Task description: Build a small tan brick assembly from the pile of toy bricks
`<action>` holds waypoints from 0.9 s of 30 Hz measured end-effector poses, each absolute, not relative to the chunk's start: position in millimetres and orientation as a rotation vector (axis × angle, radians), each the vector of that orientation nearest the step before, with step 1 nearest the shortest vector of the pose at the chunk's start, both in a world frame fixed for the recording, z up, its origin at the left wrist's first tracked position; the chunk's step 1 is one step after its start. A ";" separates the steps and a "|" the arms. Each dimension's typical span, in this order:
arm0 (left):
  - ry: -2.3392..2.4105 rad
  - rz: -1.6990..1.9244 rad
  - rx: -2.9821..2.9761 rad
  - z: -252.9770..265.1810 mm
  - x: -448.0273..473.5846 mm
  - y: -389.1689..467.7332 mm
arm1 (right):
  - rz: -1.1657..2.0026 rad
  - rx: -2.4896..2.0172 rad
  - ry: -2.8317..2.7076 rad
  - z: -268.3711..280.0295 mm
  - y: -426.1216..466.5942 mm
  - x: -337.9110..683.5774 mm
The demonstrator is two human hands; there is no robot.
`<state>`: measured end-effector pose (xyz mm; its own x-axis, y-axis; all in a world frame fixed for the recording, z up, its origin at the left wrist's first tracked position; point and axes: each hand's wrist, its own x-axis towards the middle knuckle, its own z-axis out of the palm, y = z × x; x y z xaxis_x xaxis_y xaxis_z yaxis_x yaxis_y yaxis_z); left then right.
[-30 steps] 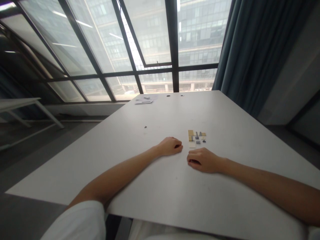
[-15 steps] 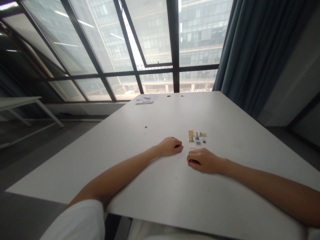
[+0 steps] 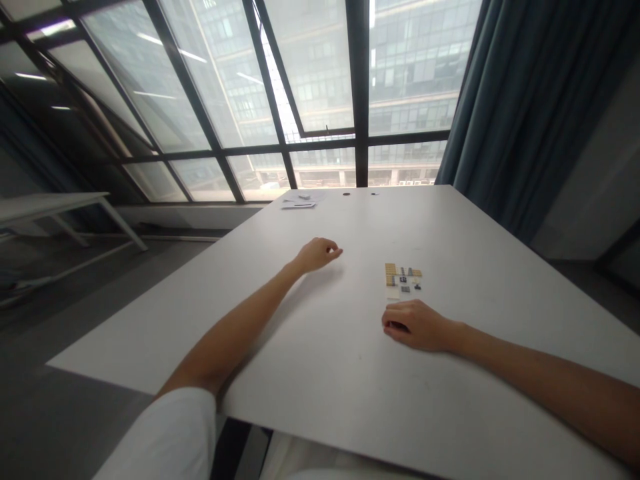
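Observation:
My left hand (image 3: 318, 254) hovers over the white table (image 3: 470, 280), its shadow falling below it. The fingers are loosely bent, with a gap showing between thumb and forefinger and nothing visible in it. My right hand (image 3: 417, 325) rests on the table with its fingers curled in; whatever they may hold is hidden. Just beyond the right hand lies a neat group of small parts: yellow pieces (image 3: 391, 273), a grey piece (image 3: 405, 289), black pieces (image 3: 418, 287) and a pale flat piece (image 3: 393, 292). They look like building bricks, too small to tell for sure.
Papers (image 3: 300, 203) lie at the table's far left end, near a small dark round thing (image 3: 347, 194). Large windows (image 3: 320, 167) stand beyond, with a blue curtain (image 3: 493, 113) at the right. Another white table (image 3: 55, 201) is off to the left.
My left hand has lifted away from the right hand, moving forward and left. The small dark thing seen on the table's left is now out of sight. My right hand stays by the parts.

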<state>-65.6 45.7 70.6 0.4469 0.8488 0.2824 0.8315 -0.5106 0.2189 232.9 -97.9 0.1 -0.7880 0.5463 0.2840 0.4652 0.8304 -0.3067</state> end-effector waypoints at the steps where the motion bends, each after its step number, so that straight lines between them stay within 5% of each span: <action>1: 1.632 0.609 2.572 72.7 -78.6 55.5 | 0.311 -0.762 -2.653 -0.1 -97.9 233.0; 9: 2.265 0.568 2.056 43.1 -156.3 95.4 | 0.317 -0.776 -2.661 0.0 -97.8 233.2; 27: 2.314 0.485 1.946 21.6 -167.9 104.8 | 0.315 -0.766 -2.648 -0.6 -97.9 232.9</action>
